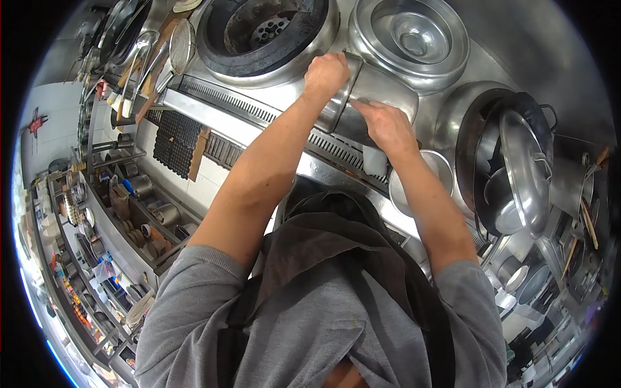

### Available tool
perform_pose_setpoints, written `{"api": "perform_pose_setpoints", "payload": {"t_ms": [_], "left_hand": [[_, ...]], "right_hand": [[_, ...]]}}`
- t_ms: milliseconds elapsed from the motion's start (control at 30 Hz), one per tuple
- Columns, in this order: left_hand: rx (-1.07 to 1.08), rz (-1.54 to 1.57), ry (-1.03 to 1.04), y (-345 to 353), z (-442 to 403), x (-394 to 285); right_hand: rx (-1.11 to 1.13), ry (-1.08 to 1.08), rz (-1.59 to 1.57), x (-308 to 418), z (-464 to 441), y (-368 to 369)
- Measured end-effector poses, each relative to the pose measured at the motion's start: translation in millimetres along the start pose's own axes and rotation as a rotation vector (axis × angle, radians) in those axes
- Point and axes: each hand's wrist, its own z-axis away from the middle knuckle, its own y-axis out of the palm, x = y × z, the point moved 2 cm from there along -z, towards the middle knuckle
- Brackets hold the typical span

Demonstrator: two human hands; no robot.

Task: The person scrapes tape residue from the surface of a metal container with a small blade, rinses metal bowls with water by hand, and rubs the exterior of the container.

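A rounded stainless-steel container (396,89) with a raised seam sits on the range between the burners. My left hand (326,74) is closed in a fist at the far left side of this container; whatever is inside its fingers is hidden. My right hand (385,126) lies at the near side, its forefinger stretched left and touching the steel by the seam. The other fingers of that hand are partly bent. Below the right wrist are a small white cup (374,160) and a pale round pot (420,184), partly covered by my forearm.
A black-rimmed wok burner (217,48) is at the far left, beside a mesh strainer (182,46) and ladles. Nested steel basins (414,35) stand at the far right. A dark wok (469,139) with a steel lid (517,171) is on the right. Slotted drain grates (236,103) run along the front.
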Motion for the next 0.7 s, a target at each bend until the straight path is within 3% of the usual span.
{"api": "perform_pose_setpoints", "payload": {"t_ms": [300,500,567,700], "left_hand": [[-0.105,0.012,0.028,3.3,1.8,2.2],[0.013,-0.015,0.004,4.3,-3.4,4.0],[-0.068,-0.008,0.040,7.4,-3.8,7.5],[-0.123,-0.001,0.080,8.9,-2.6,7.3]], "right_hand": [[-0.104,0.002,-0.060,-3.3,-8.8,-4.7],[0.047,0.021,-0.047,6.7,3.6,-2.6],[-0.123,0.028,-0.083,1.4,-3.7,-8.4],[-0.144,-0.012,-0.067,1.9,-3.2,-2.3]]}}
